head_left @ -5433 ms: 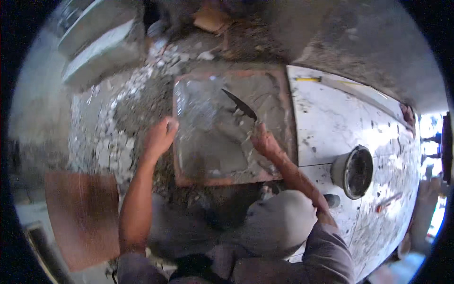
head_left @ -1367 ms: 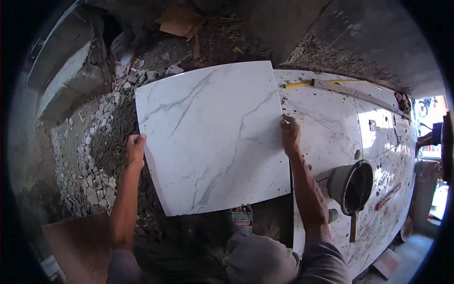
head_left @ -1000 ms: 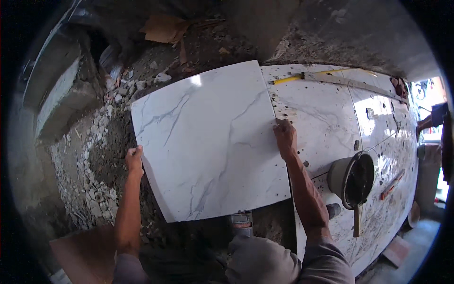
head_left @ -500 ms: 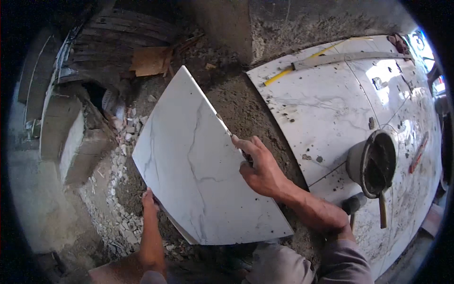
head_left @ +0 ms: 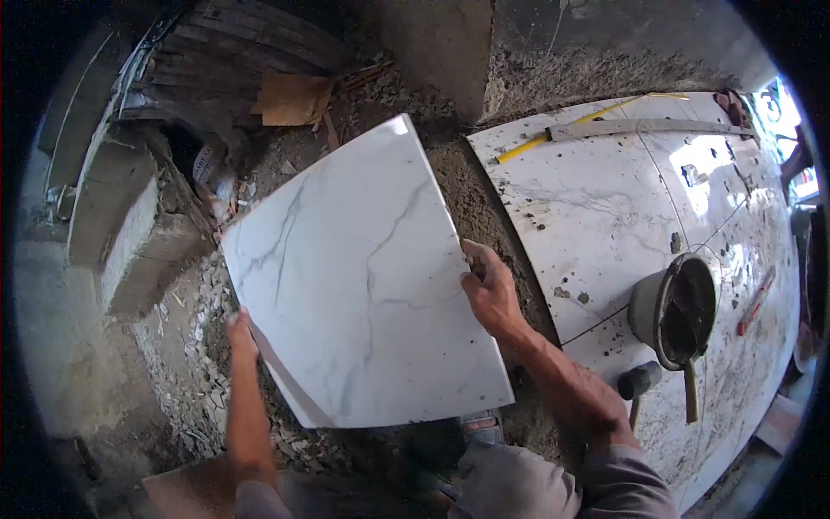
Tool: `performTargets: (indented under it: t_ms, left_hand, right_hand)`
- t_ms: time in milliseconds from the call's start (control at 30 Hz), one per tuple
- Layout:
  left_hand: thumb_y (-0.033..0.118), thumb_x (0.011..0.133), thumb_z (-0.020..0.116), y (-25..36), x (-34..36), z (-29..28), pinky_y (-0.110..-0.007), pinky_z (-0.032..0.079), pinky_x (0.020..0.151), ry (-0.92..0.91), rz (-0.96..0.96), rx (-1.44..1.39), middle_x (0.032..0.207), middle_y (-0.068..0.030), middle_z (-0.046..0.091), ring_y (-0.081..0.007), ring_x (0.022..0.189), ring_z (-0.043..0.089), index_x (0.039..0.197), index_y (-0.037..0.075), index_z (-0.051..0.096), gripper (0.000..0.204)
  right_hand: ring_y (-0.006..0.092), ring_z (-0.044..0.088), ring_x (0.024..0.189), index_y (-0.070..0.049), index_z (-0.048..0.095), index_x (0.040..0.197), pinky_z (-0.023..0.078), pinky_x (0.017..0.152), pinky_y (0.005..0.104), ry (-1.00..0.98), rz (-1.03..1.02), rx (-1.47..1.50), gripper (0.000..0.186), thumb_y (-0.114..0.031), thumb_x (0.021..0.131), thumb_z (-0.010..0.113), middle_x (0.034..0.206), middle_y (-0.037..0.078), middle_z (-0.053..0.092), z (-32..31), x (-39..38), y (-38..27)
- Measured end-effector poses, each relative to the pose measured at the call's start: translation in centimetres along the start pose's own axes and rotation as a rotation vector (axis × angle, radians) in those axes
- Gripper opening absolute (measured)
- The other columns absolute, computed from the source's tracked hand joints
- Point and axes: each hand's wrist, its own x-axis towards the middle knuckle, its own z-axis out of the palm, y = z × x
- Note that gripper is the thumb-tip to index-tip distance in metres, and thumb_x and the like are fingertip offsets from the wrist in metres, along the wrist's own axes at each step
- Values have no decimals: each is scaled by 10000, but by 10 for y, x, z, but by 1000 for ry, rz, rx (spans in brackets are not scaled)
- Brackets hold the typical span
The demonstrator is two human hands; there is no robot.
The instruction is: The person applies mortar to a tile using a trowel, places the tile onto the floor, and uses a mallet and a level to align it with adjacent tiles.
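A large white, grey-veined tile (head_left: pixel 354 259) is held face up at an angle over rough, sandy ground (head_left: pixel 480 208), in front of me. My left hand (head_left: pixel 242 333) is closed on its left edge, fingertips mostly hidden behind it. My right hand (head_left: pixel 487 294) grips the right edge with fingers curled round it. A strip of bare grit separates the held tile from the laid white tiles (head_left: pixel 588 182) on the right, which are speckled with cement. Part of my sandalled foot (head_left: pixel 480 426) shows below the tile.
A bucket of grey mix (head_left: pixel 674 307) with a handle, a dark-headed mallet (head_left: pixel 638 378), a yellow-and-grey straightedge (head_left: pixel 605 128) and a red tool (head_left: pixel 755 304) lie on the tiles. Rubble (head_left: pixel 207 363), concrete steps (head_left: pixel 130 233), cardboard (head_left: pixel 290 101) and a wall (head_left: pixel 588 35) surround the ground.
Earlier my right hand held a trowel over a mortar-covered square; later both hands held this tile. It swung away from the laid tiles, and has since turned slightly clockwise.
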Motion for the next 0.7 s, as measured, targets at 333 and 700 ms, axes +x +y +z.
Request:
performTargets:
  t_ms: [333,700]
  left_hand:
    - [371,794,706,182,123,112,-297,408,657,-67,493,613,760,6,537,-105,716,472,769,58,582,337]
    - [322,795,685,157,105,324,-335,434,745,-430,592,960,829,-75,631,-175,797,561,853,30,643,301]
  right_hand:
    - [259,511,1099,18,338,1241,408,944,371,-32,573,511,452,-14,846,555,1193,183,492,19,-119,29]
    - [288,578,1033,-73,323,1126,509,658,426,13,1142,714,327,-210,926,542,1053,128,509,3,-201,44]
